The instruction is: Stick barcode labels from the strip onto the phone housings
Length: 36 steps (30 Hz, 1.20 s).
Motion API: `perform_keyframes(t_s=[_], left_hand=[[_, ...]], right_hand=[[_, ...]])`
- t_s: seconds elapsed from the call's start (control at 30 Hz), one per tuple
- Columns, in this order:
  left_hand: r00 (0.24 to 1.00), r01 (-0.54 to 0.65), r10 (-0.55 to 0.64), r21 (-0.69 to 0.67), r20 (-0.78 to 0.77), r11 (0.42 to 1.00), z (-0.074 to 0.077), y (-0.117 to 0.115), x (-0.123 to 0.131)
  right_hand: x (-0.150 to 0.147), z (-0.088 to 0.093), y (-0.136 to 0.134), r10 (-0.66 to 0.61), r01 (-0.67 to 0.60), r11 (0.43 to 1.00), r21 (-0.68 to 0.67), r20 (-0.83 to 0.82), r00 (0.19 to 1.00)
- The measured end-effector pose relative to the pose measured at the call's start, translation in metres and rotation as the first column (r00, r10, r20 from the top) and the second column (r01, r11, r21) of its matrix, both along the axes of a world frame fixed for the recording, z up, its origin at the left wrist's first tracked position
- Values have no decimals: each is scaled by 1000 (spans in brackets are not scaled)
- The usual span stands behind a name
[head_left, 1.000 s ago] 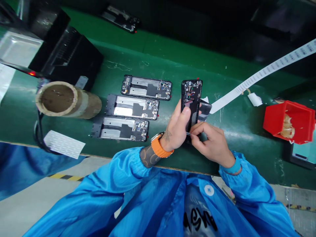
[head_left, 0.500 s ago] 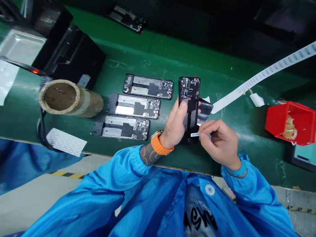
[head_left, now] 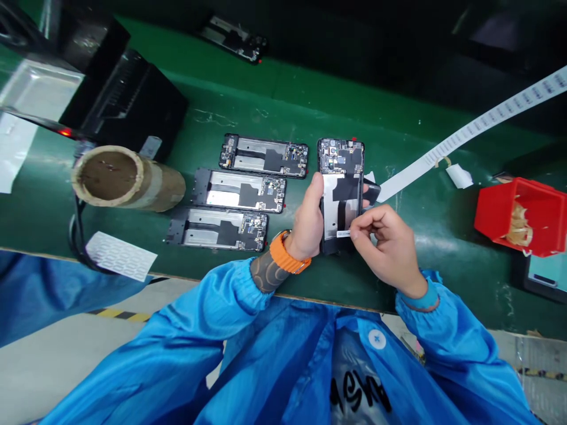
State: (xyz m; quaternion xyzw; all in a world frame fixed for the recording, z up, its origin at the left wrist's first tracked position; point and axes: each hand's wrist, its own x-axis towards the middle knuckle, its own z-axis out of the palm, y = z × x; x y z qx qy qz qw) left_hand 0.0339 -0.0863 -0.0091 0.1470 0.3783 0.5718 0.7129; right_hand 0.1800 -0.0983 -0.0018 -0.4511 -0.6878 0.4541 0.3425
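Note:
My left hand [head_left: 308,221] is wrapped round an opened phone [head_left: 348,189], holding it upright with its inside facing me. Circuit boards show at the phone's top, with a silver frame and a black patch below. Between thumb and forefinger, my right hand [head_left: 385,245] pinches a small white label [head_left: 343,234] at the phone's lower end. Whether the label touches the frame I cannot tell. Three more opened phones lie in a column to the left: an upper one [head_left: 266,154], a middle one [head_left: 239,190] and a lower one [head_left: 221,228].
A label strip [head_left: 491,131] runs to the upper right. At the right stands a red bin [head_left: 496,215]. A cardboard tube [head_left: 163,186], a black machine [head_left: 146,100] and a label sheet [head_left: 121,255] are on the left. Another opened phone [head_left: 234,38] lies at the back.
The phone in my left hand has tilted so that its silver inside faces me more. My right hand has moved slightly left and up, bringing the label over the phone's lower end.

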Motion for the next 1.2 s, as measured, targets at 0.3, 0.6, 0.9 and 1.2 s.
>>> perform_keyframes(t_s=[0.3, 0.6, 0.9, 1.2], left_hand=[[999, -3, 5, 43, -40, 999, -2, -1, 2], [1000, -17, 18, 53, -24, 998, -3, -3, 2], [1000, 6, -5, 60, -8, 998, -3, -5, 2], [999, -21, 22, 44, -31, 999, -4, -6, 3]], right_hand=[[-3, 0, -1, -6, -6, 997, 77, 156, 988], [-5, 2, 0, 8, -46, 987, 156, 235, 972], [-4, 2, 1, 21, -83, 973, 215, 275, 961], [-6, 2, 0, 15, -102, 953, 284, 292, 956]])
